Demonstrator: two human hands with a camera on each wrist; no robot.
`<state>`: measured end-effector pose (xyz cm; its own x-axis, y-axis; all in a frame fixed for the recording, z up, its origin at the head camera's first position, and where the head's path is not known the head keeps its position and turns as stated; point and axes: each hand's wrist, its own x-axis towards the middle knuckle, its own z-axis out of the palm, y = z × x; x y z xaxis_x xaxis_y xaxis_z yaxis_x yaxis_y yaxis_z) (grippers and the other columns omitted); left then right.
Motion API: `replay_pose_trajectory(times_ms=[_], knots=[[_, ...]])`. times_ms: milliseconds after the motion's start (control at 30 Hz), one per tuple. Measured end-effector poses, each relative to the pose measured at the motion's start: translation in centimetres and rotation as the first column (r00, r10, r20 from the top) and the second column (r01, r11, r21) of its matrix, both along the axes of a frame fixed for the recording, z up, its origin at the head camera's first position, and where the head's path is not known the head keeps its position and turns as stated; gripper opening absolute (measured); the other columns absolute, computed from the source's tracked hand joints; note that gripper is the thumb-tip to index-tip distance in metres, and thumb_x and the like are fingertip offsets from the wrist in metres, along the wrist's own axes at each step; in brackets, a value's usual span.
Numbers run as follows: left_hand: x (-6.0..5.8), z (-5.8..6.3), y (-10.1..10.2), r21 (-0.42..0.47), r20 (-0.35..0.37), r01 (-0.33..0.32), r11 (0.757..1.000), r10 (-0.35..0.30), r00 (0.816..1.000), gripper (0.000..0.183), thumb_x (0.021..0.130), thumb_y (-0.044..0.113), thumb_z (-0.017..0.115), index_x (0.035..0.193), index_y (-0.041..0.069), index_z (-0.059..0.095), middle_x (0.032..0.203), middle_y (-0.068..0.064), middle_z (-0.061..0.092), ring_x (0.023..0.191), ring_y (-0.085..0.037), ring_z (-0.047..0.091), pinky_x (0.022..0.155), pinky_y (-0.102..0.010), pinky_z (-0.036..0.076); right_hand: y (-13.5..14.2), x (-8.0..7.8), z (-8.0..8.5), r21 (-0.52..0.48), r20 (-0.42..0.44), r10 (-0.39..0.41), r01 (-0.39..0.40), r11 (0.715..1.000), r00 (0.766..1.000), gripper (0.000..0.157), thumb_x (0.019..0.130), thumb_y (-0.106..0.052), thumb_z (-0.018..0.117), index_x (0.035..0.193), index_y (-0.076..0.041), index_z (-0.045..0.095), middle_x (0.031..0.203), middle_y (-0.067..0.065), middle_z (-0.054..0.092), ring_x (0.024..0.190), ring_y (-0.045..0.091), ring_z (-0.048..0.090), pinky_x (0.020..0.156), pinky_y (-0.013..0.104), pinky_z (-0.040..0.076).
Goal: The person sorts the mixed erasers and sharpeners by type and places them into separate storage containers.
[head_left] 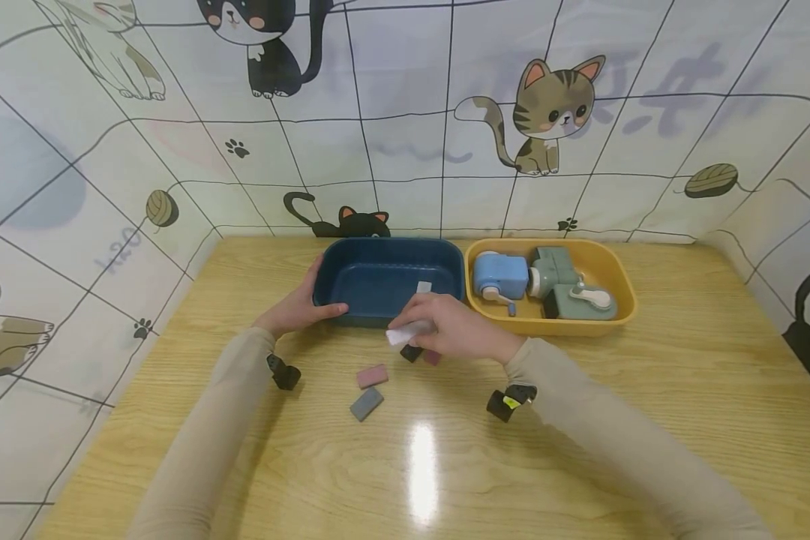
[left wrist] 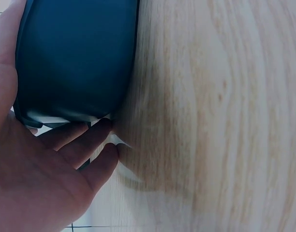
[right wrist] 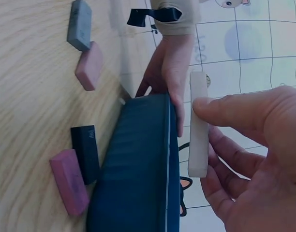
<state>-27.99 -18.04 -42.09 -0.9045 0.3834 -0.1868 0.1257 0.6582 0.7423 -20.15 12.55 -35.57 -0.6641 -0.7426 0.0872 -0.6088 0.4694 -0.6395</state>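
My right hand (head_left: pixel 448 326) pinches a white eraser (right wrist: pixel 198 125) between thumb and fingers, above the near edge of a dark blue bin (head_left: pixel 337 289). Another white eraser (head_left: pixel 424 286) lies inside that bin. At the bin's left end my left hand (head_left: pixel 300 306) grips the wall, thumb over the near rim and fingers around the outside. On the table in front lie a pink eraser (head_left: pixel 373 376) and a grey eraser (head_left: pixel 367 403). Partly under the right hand in the head view are a black eraser (right wrist: pixel 85 153) and a second pink eraser (right wrist: pixel 69 181), side by side near the bin.
A yellow bin (head_left: pixel 547 328) stands against the blue bin's right side. In it sit a blue crank pencil sharpener (head_left: pixel 502 274) and grey-green crank sharpeners (head_left: pixel 580 302). A cat-patterned sheet (head_left: pixel 412 150) hangs behind the wooden table (head_left: pixel 310 465).
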Motion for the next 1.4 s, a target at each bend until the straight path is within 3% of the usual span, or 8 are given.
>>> replay_pose_trajectory(times_ms=[67, 133, 233, 467, 933, 1033, 1267, 1400], knots=[[0.1, 0.2, 0.0, 0.006, -0.003, 0.003, 1.0, -0.003, 1.0, 0.112, 0.086, 0.046, 0.07, 0.154, 0.022, -0.015, 0.16, -0.012, -0.008, 0.144, -0.037, 0.006, 0.111, -0.057, 0.014, 0.1, -0.2, 0.2, -0.002, -0.036, -0.021, 0.021, 1.0, 0.999, 0.03, 0.086, 0.001, 0.07, 0.116, -0.006, 0.07, 0.111, 0.007, 0.062, 0.1, 0.021, 0.057, 0.086, 0.035, 0.049], [0.7, 1.3, 0.5, 0.016, 0.013, 0.001, 1.0, -0.001, 1.0, 0.109, 0.088, 0.039, 0.07, 0.154, 0.018, -0.014, 0.16, -0.015, -0.008, 0.144, -0.039, 0.006, 0.111, -0.057, 0.014, 0.2, -0.5, 0.3, -0.005, -0.051, -0.031, 0.031, 0.999, 0.998, 0.03, 0.085, 0.001, 0.071, 0.115, -0.005, 0.071, 0.111, 0.008, 0.062, 0.102, 0.024, 0.057, 0.089, 0.038, 0.048], [0.7, 1.5, 0.6, 0.019, 0.015, 0.002, 1.0, -0.002, 1.0, 0.108, 0.089, 0.035, 0.07, 0.154, 0.015, -0.014, 0.159, -0.016, -0.008, 0.143, -0.04, 0.006, 0.111, -0.058, 0.013, 0.4, -1.0, 0.3, -0.006, -0.063, -0.044, 0.044, 0.999, 0.997, 0.03, 0.085, 0.0, 0.071, 0.114, -0.004, 0.071, 0.111, 0.009, 0.063, 0.103, 0.024, 0.056, 0.089, 0.039, 0.047], [0.1, 0.4, 0.2, 0.0, -0.013, -0.003, 1.0, 0.003, 1.0, 0.11, 0.087, 0.041, 0.071, 0.154, 0.021, -0.014, 0.16, -0.013, -0.006, 0.144, -0.038, 0.008, 0.111, -0.056, 0.015, 0.6, -1.6, 0.7, -0.004, -0.044, -0.074, 0.074, 0.997, 0.996, 0.031, 0.085, 0.0, 0.07, 0.116, -0.005, 0.07, 0.112, 0.009, 0.063, 0.102, 0.025, 0.057, 0.088, 0.04, 0.047], [0.4, 0.8, 0.4, 0.016, 0.002, -0.006, 1.0, 0.006, 1.0, 0.109, 0.088, 0.039, 0.07, 0.154, 0.021, -0.014, 0.16, -0.013, -0.006, 0.144, -0.037, 0.007, 0.111, -0.056, 0.014, -0.3, -3.2, 1.4, 0.045, -0.011, -0.112, 0.113, 0.993, 0.994, 0.031, 0.087, -0.002, 0.069, 0.118, -0.005, 0.07, 0.114, 0.01, 0.064, 0.103, 0.024, 0.057, 0.087, 0.037, 0.047], [0.7, 1.4, 0.7, 0.043, 0.011, -0.001, 0.999, 0.001, 1.0, 0.107, 0.088, 0.032, 0.07, 0.154, 0.017, -0.013, 0.16, -0.014, -0.006, 0.144, -0.038, 0.006, 0.111, -0.057, 0.013, -0.4, -3.5, 1.3, 0.045, -0.014, -0.106, 0.107, 0.993, 0.994, 0.03, 0.087, -0.002, 0.069, 0.118, -0.005, 0.07, 0.115, 0.01, 0.064, 0.103, 0.024, 0.057, 0.087, 0.037, 0.047], [2.2, 4.2, 1.6, 0.066, 0.039, 0.006, 0.998, -0.009, 0.999, 0.103, 0.088, 0.019, 0.069, 0.153, 0.004, -0.01, 0.158, -0.023, -0.004, 0.142, -0.044, 0.007, 0.11, -0.059, 0.014, -0.6, -4.1, 1.2, 0.069, -0.016, -0.119, 0.119, 0.99, 0.993, 0.031, 0.086, -0.002, 0.07, 0.117, -0.005, 0.07, 0.113, 0.011, 0.064, 0.101, 0.025, 0.058, 0.086, 0.036, 0.046], [1.6, 2.9, 1.1, 0.061, 0.026, 0.007, 0.998, -0.008, 1.0, 0.105, 0.089, 0.024, 0.07, 0.154, 0.009, -0.011, 0.159, -0.02, -0.005, 0.143, -0.042, 0.006, 0.11, -0.059, 0.013, -0.8, -4.5, 1.3, 0.091, 0.001, -0.134, 0.133, 0.987, 0.991, 0.031, 0.087, -0.003, 0.069, 0.118, -0.005, 0.07, 0.114, 0.011, 0.064, 0.102, 0.026, 0.057, 0.087, 0.037, 0.046]])
